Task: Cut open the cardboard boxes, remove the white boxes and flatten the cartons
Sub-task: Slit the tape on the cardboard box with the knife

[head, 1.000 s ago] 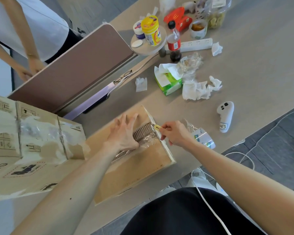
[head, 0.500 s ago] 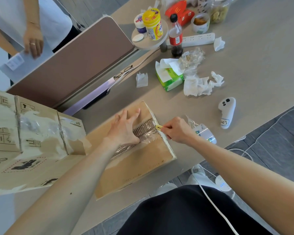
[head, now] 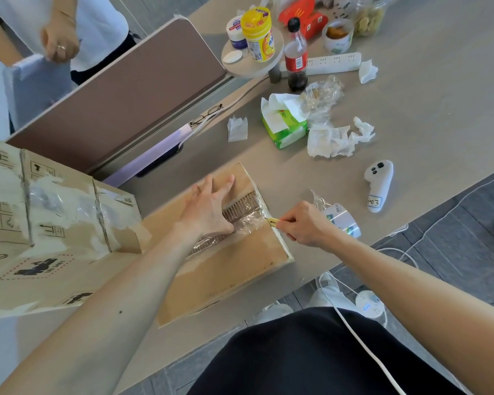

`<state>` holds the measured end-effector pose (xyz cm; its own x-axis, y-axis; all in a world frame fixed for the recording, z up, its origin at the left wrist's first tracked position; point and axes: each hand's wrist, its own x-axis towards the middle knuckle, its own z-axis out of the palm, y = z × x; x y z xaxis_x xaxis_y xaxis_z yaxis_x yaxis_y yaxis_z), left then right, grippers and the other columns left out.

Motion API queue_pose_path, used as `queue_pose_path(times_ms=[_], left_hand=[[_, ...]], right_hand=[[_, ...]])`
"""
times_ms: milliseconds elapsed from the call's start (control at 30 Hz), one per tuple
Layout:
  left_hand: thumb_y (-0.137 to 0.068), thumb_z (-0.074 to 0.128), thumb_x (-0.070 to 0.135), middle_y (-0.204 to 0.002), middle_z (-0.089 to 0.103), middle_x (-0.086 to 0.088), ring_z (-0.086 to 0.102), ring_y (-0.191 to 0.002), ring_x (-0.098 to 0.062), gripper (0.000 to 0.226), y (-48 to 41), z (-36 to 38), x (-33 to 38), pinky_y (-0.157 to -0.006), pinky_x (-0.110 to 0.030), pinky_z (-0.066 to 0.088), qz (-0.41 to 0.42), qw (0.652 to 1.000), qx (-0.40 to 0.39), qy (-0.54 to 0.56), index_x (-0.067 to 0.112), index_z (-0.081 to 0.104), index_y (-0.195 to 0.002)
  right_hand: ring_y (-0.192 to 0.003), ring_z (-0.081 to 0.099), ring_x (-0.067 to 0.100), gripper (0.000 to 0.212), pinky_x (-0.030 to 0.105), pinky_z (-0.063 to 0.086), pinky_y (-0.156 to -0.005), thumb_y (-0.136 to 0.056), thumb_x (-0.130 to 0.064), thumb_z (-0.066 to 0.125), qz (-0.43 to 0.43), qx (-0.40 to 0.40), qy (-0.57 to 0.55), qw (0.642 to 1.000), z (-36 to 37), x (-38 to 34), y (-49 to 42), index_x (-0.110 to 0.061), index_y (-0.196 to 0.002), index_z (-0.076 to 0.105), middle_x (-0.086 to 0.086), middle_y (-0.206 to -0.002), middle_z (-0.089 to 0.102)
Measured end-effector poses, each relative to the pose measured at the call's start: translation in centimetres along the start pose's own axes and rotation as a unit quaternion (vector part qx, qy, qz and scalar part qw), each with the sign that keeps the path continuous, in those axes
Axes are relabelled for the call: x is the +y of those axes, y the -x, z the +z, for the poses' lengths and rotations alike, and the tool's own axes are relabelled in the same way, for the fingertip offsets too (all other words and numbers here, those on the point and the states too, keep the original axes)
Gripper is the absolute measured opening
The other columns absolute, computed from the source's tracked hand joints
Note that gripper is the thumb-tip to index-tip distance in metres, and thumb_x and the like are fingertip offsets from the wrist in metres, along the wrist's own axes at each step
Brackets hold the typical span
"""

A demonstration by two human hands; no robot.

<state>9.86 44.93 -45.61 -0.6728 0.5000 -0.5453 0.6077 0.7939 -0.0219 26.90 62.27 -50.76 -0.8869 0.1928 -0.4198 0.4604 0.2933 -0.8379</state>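
Observation:
A brown cardboard carton (head: 234, 266) lies on the table in front of me, its centre seam covered with clear tape (head: 248, 226). My left hand (head: 208, 209) presses flat on the carton's top beside the seam, fingers spread. My right hand (head: 305, 226) grips a small yellow cutter (head: 273, 221), whose tip is at the taped seam on the carton's right edge. A larger printed carton (head: 40, 223) with torn tape sits to the left, touching the first one. No white box shows.
On the grey table (head: 425, 115) lie a white controller (head: 378, 185), a tissue pack (head: 283, 124), crumpled tissues (head: 334, 138), a cola bottle (head: 295, 58), a power strip (head: 334, 62) and jars. A brown divider panel (head: 126, 89) stands behind the cartons. Another person (head: 60, 44) stands beyond it.
My right hand with the cutter has shifted slightly along the carton's right edge at the seam. The left hand stays pressed on the carton. The other person's hand has moved.

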Motion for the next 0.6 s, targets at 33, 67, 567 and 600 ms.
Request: queue_pose_path(times_ms=[33,67,567,600], left_hand=[[-0.061,0.076,0.044,-0.166,-0.004,-0.013,0.007,-0.147,-0.053,0.123,0.0,0.0,0.0,-0.114,-0.061,0.028,0.001,1.0,0.0,0.001,0.048,-0.004,-0.154],[-0.061,0.076,0.043,-0.166,-0.004,-0.013,0.007,-0.147,-0.053,0.123,0.0,0.0,0.1,-0.114,-0.062,0.028,0.001,1.0,0.001,0.002,0.048,-0.003,-0.154],[-0.069,0.076,0.041,-0.167,0.0,-0.011,-0.001,-0.151,-0.041,0.105,1.6,0.8,-1.1,-0.12,-0.057,0.017,0.038,0.993,0.034,0.104,0.034,0.019,-0.157],[-0.066,0.074,0.047,-0.167,0.003,-0.013,0.002,-0.152,-0.039,0.104,1.8,1.0,-1.5,-0.12,-0.056,0.018,0.043,0.99,0.04,0.132,0.03,0.025,-0.156]], right_hand=[[-0.045,0.029,0.017,0.046,0.028,0.026,-0.048,-0.09,-0.02,0.06,0.005,0.001,0.002,1.0,0.0,0.1,0.3,0.008,-0.057,0.043,0.001,-0.045,0.036],[-0.043,0.03,0.016,0.045,0.027,0.027,-0.048,-0.09,-0.02,0.06,0.008,0.003,0.004,1.0,0.0,0.1,0.5,0.008,-0.058,0.045,0.0,-0.044,0.037],[-0.04,0.045,0.014,0.032,0.021,0.038,-0.042,-0.095,-0.026,0.058,0.072,0.052,-0.043,0.995,-1.7,-2.1,2.0,-0.004,-0.074,0.068,0.003,-0.057,0.066],[-0.04,0.047,0.014,0.03,0.021,0.038,-0.041,-0.095,-0.025,0.058,0.068,0.055,-0.05,0.995,-1.4,-2.6,2.0,-0.004,-0.077,0.068,0.001,-0.058,0.066]])
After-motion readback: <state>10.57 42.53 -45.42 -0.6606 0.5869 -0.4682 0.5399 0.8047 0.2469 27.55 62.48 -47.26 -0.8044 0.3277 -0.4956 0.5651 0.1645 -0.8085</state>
